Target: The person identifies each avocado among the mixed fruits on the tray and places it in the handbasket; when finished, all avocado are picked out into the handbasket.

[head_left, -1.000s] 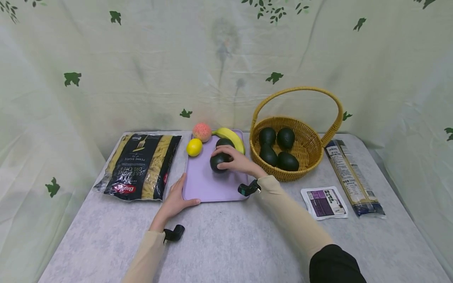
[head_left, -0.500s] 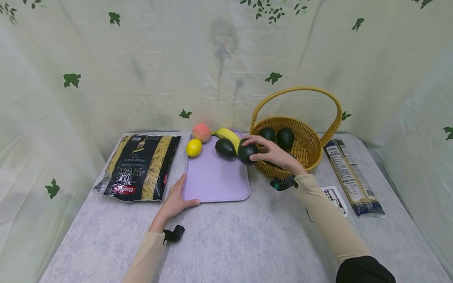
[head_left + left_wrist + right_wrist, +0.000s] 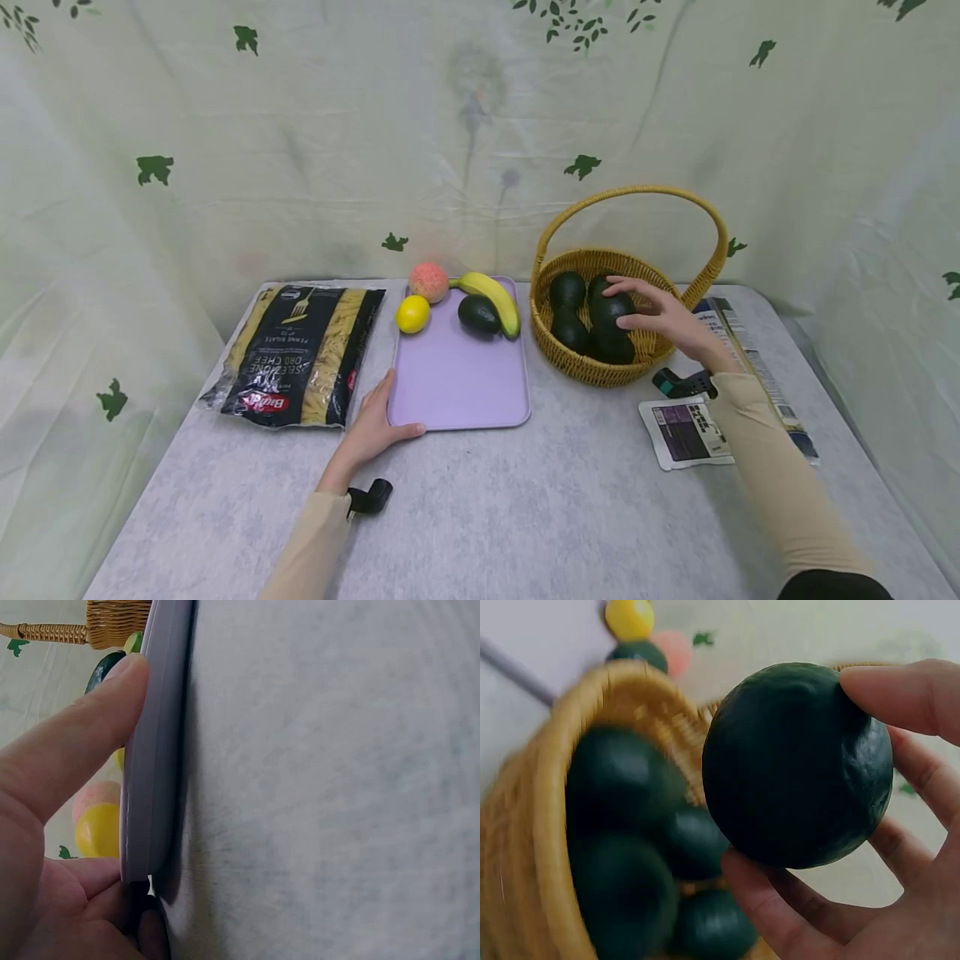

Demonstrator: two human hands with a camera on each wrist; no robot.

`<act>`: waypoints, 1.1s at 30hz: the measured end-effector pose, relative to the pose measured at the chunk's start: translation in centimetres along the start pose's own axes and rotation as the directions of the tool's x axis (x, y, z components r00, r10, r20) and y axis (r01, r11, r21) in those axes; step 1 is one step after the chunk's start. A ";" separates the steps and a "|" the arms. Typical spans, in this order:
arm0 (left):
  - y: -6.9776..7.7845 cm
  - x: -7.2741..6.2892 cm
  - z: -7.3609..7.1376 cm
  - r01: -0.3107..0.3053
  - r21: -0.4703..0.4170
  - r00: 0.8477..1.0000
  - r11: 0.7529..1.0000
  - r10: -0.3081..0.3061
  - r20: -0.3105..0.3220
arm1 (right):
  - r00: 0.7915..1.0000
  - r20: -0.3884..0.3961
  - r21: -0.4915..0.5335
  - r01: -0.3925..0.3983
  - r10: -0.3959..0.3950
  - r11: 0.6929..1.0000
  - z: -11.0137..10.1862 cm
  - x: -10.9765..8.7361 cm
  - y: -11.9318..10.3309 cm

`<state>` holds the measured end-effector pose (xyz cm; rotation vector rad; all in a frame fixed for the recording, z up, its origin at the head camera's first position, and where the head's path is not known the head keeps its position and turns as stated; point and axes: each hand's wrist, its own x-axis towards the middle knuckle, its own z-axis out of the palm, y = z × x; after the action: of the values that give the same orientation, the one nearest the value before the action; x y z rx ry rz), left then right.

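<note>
A dark green avocado (image 3: pixel 795 769) is held between the thumb and fingers of my right hand (image 3: pixel 671 321), over the wicker basket (image 3: pixel 592 372). Several more avocados (image 3: pixel 567 289) lie inside the basket, partly hidden by the held one. My left hand (image 3: pixel 375 425) rests at the near left corner of the lilac tray (image 3: pixel 461 392), fingers along its left side and thumb (image 3: pixel 97 727) against the front rim. On the tray lie a single avocado (image 3: pixel 479 315), a banana (image 3: pixel 492 293), a yellow lemon (image 3: pixel 412 314) and a pink peach (image 3: pixel 429 282), toward the back.
A bag of penne pasta (image 3: pixel 296 354) lies left of the tray. Right of the basket are a white pouch with a purple label (image 3: pixel 678 429) and a long pasta packet (image 3: pixel 765 375), both partly covered by the right arm. The basket's tall handle (image 3: pixel 633 191) arches upward.
My right hand has carried one avocado from the tray rightward to above the basket. The other avocado on the tray came into full view. My left hand has stayed at the tray corner.
</note>
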<state>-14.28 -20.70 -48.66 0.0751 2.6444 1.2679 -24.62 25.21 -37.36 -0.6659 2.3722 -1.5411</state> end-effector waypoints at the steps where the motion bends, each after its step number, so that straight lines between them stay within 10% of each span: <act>1: 0.0 0.0 0.0 0.000 0.000 1.000 1.000 0.000 0.000 | 1.000 -0.009 0.000 -0.014 0.014 1.000 -0.4 -0.3 0.2; 33: 0.0 0.0 0.0 0.001 -0.002 1.000 1.000 -0.001 0.003 | 0.979 0.148 -0.299 -0.092 0.141 0.950 -3.8 -0.1 2.2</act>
<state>-14.25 -20.68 -48.69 0.0760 2.6403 1.2689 -26.66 29.03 -37.76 -0.6707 2.4803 -1.0521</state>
